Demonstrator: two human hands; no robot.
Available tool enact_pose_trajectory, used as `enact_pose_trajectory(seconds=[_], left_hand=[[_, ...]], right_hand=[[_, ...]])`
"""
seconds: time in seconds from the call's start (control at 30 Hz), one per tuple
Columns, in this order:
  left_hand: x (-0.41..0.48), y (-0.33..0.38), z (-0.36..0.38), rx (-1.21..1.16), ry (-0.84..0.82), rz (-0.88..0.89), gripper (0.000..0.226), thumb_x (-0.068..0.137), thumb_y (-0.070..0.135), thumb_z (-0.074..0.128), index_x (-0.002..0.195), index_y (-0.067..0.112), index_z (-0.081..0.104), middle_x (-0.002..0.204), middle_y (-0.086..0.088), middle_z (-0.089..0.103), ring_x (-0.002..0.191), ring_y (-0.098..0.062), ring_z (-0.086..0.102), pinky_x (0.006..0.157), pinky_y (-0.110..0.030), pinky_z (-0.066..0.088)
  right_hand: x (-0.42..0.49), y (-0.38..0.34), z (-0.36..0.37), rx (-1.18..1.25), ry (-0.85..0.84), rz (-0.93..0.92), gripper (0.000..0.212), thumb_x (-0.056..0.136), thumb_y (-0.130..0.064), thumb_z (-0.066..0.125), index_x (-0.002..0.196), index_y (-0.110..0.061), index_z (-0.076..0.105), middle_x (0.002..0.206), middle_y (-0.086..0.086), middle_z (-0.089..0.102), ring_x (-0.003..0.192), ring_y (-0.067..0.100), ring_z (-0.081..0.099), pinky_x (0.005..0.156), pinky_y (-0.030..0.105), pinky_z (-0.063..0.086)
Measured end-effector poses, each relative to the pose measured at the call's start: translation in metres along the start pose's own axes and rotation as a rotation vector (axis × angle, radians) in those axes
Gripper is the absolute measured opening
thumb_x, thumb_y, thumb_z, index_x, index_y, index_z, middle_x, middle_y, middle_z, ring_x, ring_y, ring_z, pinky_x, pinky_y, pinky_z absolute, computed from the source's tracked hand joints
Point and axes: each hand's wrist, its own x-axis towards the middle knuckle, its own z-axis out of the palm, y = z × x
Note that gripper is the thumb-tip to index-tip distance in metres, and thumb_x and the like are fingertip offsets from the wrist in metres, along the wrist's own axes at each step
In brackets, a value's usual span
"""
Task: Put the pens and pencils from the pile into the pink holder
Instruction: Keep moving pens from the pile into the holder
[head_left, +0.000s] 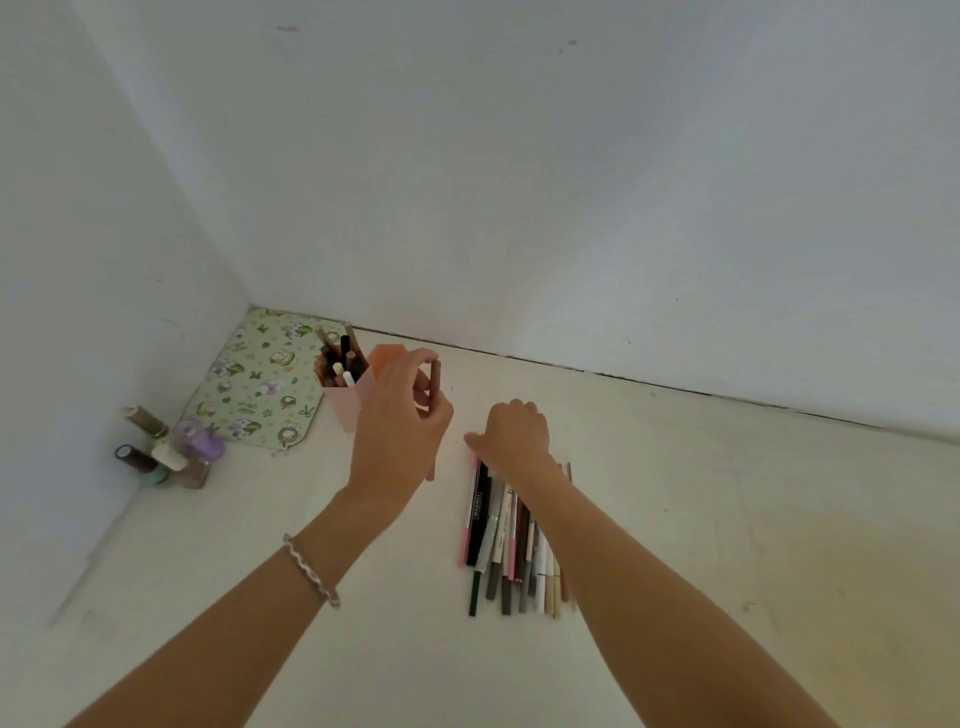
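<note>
Two bare forearms are reaching in over a pale, matte surface (727, 519) that is meeting plain white walls in a corner. Taking the pink holder (349, 404) as the landmark: it is a smooth plastic pot with flat, angular sides, standing upright near the corner and already bristling with dark and light sticks.

Behind and to the left of the holder, a flat floral mat (254, 382) with rounded corners and a green printed pattern is lying against the wall. Well to the right and nearer the camera than the holder, the pile (506, 540) of slim, straight pens and pencils is lying side by side, pink, black, grey, white and brown.

Just right of the holder, the left hand (400, 415) is pinching a thin brownish pencil (434, 395) upright between thumb and fingers, with a silvery braided bracelet (310, 570) circling that wrist. Further right, the right hand (514, 431) is pressing down on the far end of the pile, fingers curled; whether it is gripping one cannot be told.

Far left of the holder, small glossy round bottles (166, 449) are clustering, one lilac.
</note>
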Motion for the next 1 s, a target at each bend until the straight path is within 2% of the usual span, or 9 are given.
enact_pose_trajectory(seconds=[0.1,0.17,0.3,0.47,0.53,0.7,0.8,0.87,1.0], left_hand=[[-0.002,0.002,-0.004,-0.015,0.005,0.016,0.033,0.088,0.002,0.062,0.114,0.022,0.057,0.096,-0.002,0.058,0.080,-0.015,0.062,0.070,-0.022,0.056],[-0.003,0.001,-0.007,-0.019,0.035,0.044,0.032,0.088,0.003,0.064,0.114,0.022,0.058,0.097,0.000,0.059,0.081,-0.012,0.062,0.069,-0.020,0.057],[0.023,0.003,-0.034,-0.082,0.294,0.064,0.037,0.087,0.004,0.066,0.118,0.023,0.058,0.094,0.000,0.063,0.078,-0.002,0.061,0.071,-0.015,0.054],[0.071,-0.004,-0.087,-0.170,0.627,0.033,0.037,0.086,0.004,0.059,0.121,0.015,0.057,0.099,-0.004,0.059,0.084,-0.006,0.061,0.070,-0.021,0.057],[0.076,-0.012,-0.092,-0.133,0.631,0.046,0.037,0.087,0.003,0.057,0.122,0.015,0.056,0.101,-0.006,0.059,0.085,-0.006,0.060,0.071,-0.025,0.058],[0.064,-0.050,-0.077,0.077,0.442,0.042,0.030,0.090,0.002,0.059,0.118,0.012,0.059,0.101,-0.010,0.059,0.084,-0.010,0.060,0.078,-0.035,0.057],[0.047,-0.070,-0.067,0.250,0.296,0.036,0.018,0.088,0.006,0.065,0.105,0.006,0.070,0.103,-0.011,0.064,0.098,-0.025,0.060,0.091,-0.042,0.050],[0.040,-0.076,-0.070,0.313,0.330,0.024,0.024,0.091,0.012,0.062,0.113,0.006,0.071,0.113,-0.013,0.063,0.110,-0.030,0.056,0.099,-0.038,0.043],[0.044,-0.071,-0.094,0.180,0.525,0.014,0.031,0.096,0.008,0.046,0.123,0.007,0.060,0.117,-0.011,0.059,0.103,-0.024,0.057,0.088,-0.038,0.050]], right_hand=[[0.002,-0.002,0.016,-0.033,0.013,-0.036,0.023,0.089,-0.032,0.055,0.076,-0.014,0.049,0.091,0.005,0.054,0.099,0.025,0.049,0.079,0.032,0.032],[0.003,-0.003,0.018,0.053,-0.006,-0.007,0.024,0.087,-0.026,0.053,0.067,-0.013,0.049,0.080,0.003,0.051,0.095,0.026,0.049,0.077,0.032,0.032],[0.012,-0.005,-0.015,0.646,0.017,0.098,0.017,0.086,-0.020,0.050,0.073,-0.011,0.051,0.071,0.006,0.060,0.071,0.021,0.051,0.058,0.029,0.038],[0.017,-0.009,-0.077,1.148,0.428,0.074,0.008,0.097,-0.013,0.046,0.100,-0.012,0.053,0.082,0.008,0.067,0.067,0.013,0.060,0.057,0.015,0.045],[0.015,-0.014,-0.093,1.224,0.571,0.006,0.010,0.099,-0.013,0.045,0.106,-0.018,0.050,0.080,0.007,0.067,0.065,0.010,0.060,0.054,0.008,0.043],[0.006,-0.032,-0.108,1.297,0.699,-0.117,0.012,0.099,-0.012,0.046,0.108,-0.019,0.050,0.079,0.003,0.069,0.061,0.005,0.059,0.057,0.013,0.047],[0.000,-0.047,-0.107,1.282,0.702,-0.154,0.013,0.098,-0.012,0.047,0.107,-0.021,0.051,0.079,0.001,0.070,0.072,0.012,0.063,0.070,0.025,0.052],[-0.003,-0.059,-0.106,1.295,0.699,-0.186,0.014,0.098,-0.011,0.047,0.107,-0.021,0.050,0.079,-0.001,0.070,0.077,0.014,0.065,0.077,0.035,0.054],[-0.007,-0.086,-0.109,1.298,0.762,-0.300,0.015,0.099,-0.012,0.047,0.109,-0.023,0.049,0.082,-0.005,0.068,0.083,0.013,0.066,0.083,0.038,0.055]])
